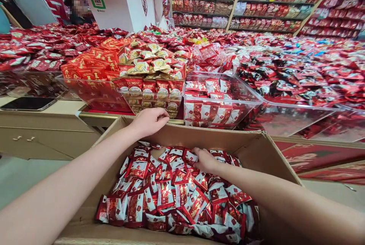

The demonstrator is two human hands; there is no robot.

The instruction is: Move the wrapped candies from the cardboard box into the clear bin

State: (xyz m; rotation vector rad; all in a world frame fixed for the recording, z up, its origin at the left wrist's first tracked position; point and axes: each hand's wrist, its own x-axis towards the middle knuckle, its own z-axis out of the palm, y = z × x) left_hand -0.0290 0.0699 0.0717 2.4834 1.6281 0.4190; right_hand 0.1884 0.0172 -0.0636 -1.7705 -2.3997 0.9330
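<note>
An open cardboard box (182, 137) sits right below me, full of loose red-and-white foil packets (171, 199). My left hand (149, 122) is at the box's far rim, with its fingers curled over the cardboard. My right hand (204, 160) lies on top of the packets near the far wall, its fingertips pressed in among them. The fingers hide whatever is directly under that hand. Both forearms reach in from the lower corners of the view.
Transparent plastic bins (218, 100) of red packets and gold-wrapped sweets (148, 64) stand beyond the box, on a wide display of red packaged goods. A phone (27, 104) lies on a beige counter (42, 134) at left. Stocked shelves (236, 1) line the back, and a person (76, 9) stands far left.
</note>
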